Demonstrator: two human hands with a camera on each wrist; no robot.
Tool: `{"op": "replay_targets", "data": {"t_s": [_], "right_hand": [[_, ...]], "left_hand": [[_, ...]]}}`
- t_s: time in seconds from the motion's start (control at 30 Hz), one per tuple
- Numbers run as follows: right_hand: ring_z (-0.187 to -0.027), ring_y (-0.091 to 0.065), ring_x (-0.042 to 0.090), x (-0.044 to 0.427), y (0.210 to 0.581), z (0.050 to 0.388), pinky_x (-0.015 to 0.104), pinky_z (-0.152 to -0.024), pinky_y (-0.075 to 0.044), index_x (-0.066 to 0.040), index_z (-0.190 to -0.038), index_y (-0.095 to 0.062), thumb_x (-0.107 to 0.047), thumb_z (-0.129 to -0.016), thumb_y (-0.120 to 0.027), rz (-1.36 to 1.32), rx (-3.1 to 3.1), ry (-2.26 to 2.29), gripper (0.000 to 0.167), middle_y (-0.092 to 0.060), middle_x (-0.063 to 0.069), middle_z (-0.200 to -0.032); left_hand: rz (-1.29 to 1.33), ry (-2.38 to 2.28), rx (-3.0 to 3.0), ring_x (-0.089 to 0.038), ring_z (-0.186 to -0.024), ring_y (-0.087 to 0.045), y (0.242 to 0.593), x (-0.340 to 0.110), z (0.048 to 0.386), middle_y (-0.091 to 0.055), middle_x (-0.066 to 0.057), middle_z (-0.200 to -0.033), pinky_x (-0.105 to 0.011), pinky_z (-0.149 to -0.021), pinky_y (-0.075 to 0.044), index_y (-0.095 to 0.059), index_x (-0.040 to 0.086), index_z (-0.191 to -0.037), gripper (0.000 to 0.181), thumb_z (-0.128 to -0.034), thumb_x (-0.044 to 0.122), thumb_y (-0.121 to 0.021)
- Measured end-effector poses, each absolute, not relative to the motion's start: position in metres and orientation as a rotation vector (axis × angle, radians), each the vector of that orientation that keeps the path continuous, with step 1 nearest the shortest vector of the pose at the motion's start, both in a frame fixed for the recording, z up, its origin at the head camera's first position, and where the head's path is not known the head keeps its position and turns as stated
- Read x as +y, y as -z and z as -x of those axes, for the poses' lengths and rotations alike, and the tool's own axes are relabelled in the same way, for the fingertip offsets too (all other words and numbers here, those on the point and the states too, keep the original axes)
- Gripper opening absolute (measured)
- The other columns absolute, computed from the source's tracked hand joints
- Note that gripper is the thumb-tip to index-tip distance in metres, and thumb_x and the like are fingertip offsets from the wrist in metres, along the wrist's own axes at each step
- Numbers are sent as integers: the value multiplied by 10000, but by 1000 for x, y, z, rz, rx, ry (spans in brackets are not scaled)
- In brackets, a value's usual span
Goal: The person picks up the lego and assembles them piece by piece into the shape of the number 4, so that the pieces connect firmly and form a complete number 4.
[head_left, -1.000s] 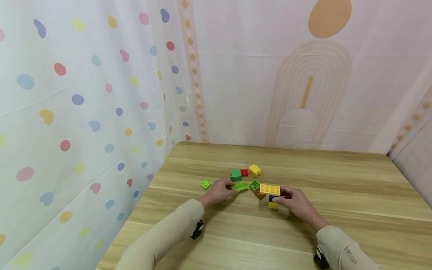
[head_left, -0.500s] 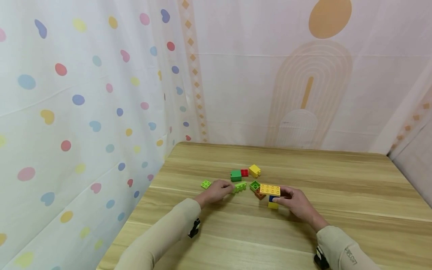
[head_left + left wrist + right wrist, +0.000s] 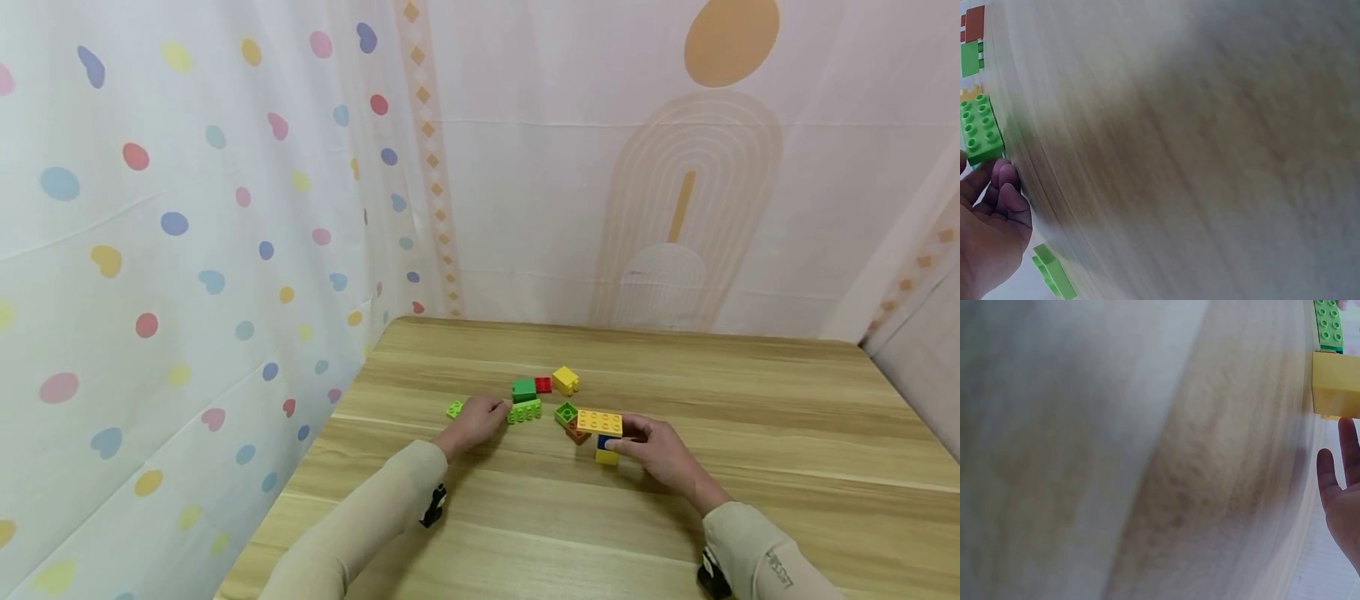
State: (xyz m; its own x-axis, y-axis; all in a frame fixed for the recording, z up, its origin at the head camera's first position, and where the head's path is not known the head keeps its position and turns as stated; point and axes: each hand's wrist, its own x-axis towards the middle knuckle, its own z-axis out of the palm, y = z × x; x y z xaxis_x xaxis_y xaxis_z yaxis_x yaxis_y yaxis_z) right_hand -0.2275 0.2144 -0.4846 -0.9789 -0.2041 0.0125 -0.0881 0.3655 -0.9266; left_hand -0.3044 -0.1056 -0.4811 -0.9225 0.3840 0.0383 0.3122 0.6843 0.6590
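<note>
My left hand [image 3: 478,421] pinches the near end of a long light-green building brick [image 3: 525,412], its studs turned towards me. In the left wrist view that brick [image 3: 981,130] shows studs, with the fingertips at its end. My right hand [image 3: 660,450] grips a small stack by its side: a long yellow-orange brick [image 3: 599,421] on top, a blue brick [image 3: 603,442] below and a yellow brick [image 3: 607,457] at the bottom. In the right wrist view a yellow brick face [image 3: 1336,384] stands beyond two extended fingers.
Behind the hands lie a green brick [image 3: 523,389], a red brick [image 3: 543,384] and a yellow brick [image 3: 566,380]. A small green brick [image 3: 566,413] and a brown brick [image 3: 577,432] sit beside the stack. My left hand partly covers a light-green square brick [image 3: 453,409].
My left hand has drawn leftwards with the long light-green brick, which has tipped so its studs face me. The right hand and its stack have stayed in place.
</note>
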Motion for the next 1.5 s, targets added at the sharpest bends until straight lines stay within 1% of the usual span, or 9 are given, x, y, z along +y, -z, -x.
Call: {"op": "replay_targets", "data": {"t_s": [0.07,0.17,0.27,0.37,0.7,1.03,1.23,1.33,1.5], "right_hand": [[-987,-615,187,214,484,227,277,-780,-507,22,-1306,-606,-272,-900,-750,272,2498,1707,521,-671,110,-1162],[-981,-615,184,213,484,227,280,-771,-508,35,-1307,-600,-262,-906,-745,286,2494,1716,519,-672,113,-1160],[-979,-613,182,213,483,227,280,-766,-507,31,-1310,-599,-256,-909,-742,285,2498,1715,513,-672,108,-1161],[-981,-611,182,213,484,227,283,-767,-506,27,-1312,-599,-253,-912,-739,282,2500,1712,509,-670,105,-1165],[-985,-608,186,213,483,227,285,-766,-505,24,-1314,-599,-258,-910,-741,279,2516,1699,512,-668,108,-1171],[-986,-615,189,213,483,226,288,-784,-505,19,-1305,-607,-268,-908,-742,267,2520,1686,508,-671,107,-1163],[-987,-615,188,213,482,226,279,-786,-505,16,-1308,-606,-276,-904,-746,252,2512,1690,517,-670,108,-1169],[-993,-613,195,213,481,225,284,-786,-507,25,-1311,-600,-280,-906,-743,263,2506,1695,527,-666,118,-1177],[-998,-612,193,213,481,226,282,-794,-503,22,-1317,-597,-284,-907,-742,246,2510,1688,532,-664,114,-1181]], "left_hand": [[-584,-1084,2786,-115,-573,-408,481,-106,305,-463,9,-643,-277,-552,-368,-556,85,-752,362,-1067,233,-454],[-586,-1110,2775,-116,-708,-504,482,-106,306,-592,-8,-812,-294,-639,-442,-681,45,-989,269,-1042,260,-528],[-559,-1138,2749,-140,-861,-554,481,-106,305,-636,-26,-986,-323,-740,-485,-671,31,-1205,355,-990,310,-627],[-547,-1142,2717,-172,-899,-562,480,-107,304,-627,-45,-1007,-342,-756,-495,-646,14,-1249,441,-943,328,-695],[-681,-952,2678,-173,-1012,-567,482,-106,304,-639,-43,-1098,-391,-889,-482,-693,36,-1206,400,-911,303,-737],[-683,-973,2746,-117,-796,-540,487,-102,306,-613,35,-877,-292,-695,-465,-690,117,-976,178,-853,190,-794],[-742,-937,2847,-117,-761,-518,488,-101,305,-581,34,-833,-288,-672,-461,-583,117,-894,237,-809,56,-795],[-748,-960,2843,-128,-772,-514,488,-103,303,-579,15,-849,-301,-681,-460,-586,105,-916,247,-810,92,-809],[-719,-1029,2799,-123,-814,-529,485,-107,301,-592,22,-905,-305,-713,-468,-648,93,-1075,273,-919,302,-727]]}}
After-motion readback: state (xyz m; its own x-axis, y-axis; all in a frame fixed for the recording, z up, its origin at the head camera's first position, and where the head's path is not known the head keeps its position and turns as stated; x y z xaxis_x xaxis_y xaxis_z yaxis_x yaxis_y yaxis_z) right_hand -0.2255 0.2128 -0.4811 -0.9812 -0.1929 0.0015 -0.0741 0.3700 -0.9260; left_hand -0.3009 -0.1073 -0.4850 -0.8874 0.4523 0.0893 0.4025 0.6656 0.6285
